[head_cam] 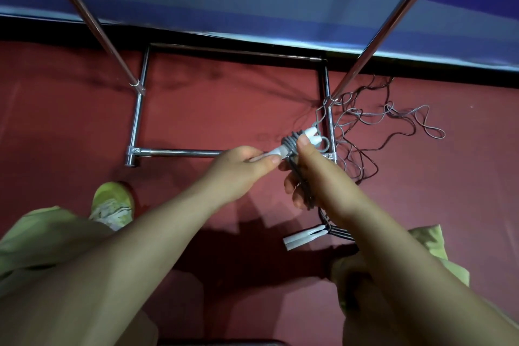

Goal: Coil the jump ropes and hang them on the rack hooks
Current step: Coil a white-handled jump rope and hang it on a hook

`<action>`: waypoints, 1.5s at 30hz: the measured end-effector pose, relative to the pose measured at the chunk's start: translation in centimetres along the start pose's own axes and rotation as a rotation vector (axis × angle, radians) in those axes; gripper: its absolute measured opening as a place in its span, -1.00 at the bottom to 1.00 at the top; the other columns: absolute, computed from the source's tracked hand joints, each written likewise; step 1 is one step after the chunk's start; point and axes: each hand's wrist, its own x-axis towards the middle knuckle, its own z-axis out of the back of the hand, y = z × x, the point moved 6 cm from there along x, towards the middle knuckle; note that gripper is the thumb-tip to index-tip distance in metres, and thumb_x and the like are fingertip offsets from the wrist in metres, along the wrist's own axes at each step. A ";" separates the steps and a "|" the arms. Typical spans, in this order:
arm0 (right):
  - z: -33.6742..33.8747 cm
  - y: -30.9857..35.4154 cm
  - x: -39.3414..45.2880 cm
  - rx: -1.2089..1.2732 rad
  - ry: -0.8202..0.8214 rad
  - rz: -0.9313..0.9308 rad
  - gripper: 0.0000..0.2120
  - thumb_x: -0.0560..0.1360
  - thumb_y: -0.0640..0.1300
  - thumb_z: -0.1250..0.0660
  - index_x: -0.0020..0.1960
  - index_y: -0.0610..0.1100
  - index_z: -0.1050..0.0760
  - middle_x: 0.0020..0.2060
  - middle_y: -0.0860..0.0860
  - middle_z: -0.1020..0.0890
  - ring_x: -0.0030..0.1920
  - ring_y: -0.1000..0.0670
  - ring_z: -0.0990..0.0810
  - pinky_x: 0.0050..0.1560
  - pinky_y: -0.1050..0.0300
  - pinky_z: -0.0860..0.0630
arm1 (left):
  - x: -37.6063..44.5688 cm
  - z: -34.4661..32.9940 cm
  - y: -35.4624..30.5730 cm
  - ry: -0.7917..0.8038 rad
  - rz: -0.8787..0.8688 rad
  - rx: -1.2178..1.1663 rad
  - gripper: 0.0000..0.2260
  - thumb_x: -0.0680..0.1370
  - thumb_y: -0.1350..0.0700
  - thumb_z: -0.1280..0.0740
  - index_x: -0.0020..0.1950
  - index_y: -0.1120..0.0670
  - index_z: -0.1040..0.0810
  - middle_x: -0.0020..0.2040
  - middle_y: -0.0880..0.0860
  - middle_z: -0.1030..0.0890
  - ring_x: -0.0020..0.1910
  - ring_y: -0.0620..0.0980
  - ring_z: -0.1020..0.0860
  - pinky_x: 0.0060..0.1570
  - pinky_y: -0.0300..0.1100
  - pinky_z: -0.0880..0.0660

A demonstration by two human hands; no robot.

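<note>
Pinching a white handle [276, 152], left hand [238, 171] fingers; right hand [314, 174] fingers curl round the coiled rope [292, 143]

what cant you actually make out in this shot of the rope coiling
Head view only:
- Rack hooks: cut off by the top edge; only the chrome rack's uprights and base show.
- Coiled grey jump rope: mostly hidden by the right hand.
- Second white-handled rope bundle: its cord runs under the right forearm.

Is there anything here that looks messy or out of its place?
Yes. A tangle of loose ropes lies uncoiled on the red floor, partly draped over the rack base. Both hands hold a half-wound gray rope. Another white-handled bundle lies on the floor, not hung.
</note>
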 end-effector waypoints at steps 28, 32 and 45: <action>0.9 2.7 -1.0 0.144 0.131 0.286 -0.68 0.50 0.06 -0.13 -0.12 -0.22 -0.39 -0.45 0.02 -0.27 -0.43 0.06 -0.16 -0.37 0.12 -0.06 | -3.6 -3.6 -1.3 0.794 0.217 -0.696 -0.41 0.42 -0.37 -0.02 -0.13 0.13 -0.51 -0.35 0.04 -0.46 -0.42 -0.01 -0.45 -0.43 -0.22 -0.34; 1.2 1.9 -0.8 0.029 0.141 0.168 -0.71 0.66 -0.04 -0.07 -0.16 -0.18 -0.32 -0.43 0.00 -0.31 -0.46 0.06 -0.15 -0.39 0.09 -0.06 | -2.6 -3.1 -0.6 0.507 0.105 -0.434 -0.44 0.49 -0.33 -0.01 -0.16 0.13 -0.51 -0.37 0.04 -0.48 -0.45 -0.02 -0.44 -0.45 -0.23 -0.34; 2.1 1.4 -0.3 -0.500 -0.131 0.110 -0.26 0.56 0.29 0.06 -0.44 -0.21 -0.54 -0.45 -0.15 -0.62 -0.40 0.03 -0.54 -0.22 0.14 -0.38 | -0.7 -1.5 -0.1 0.124 0.048 -0.093 -0.49 0.58 -0.27 -0.04 -0.12 0.10 -0.56 -0.32 -0.01 -0.55 -0.34 -0.01 -0.50 -0.31 -0.17 -0.43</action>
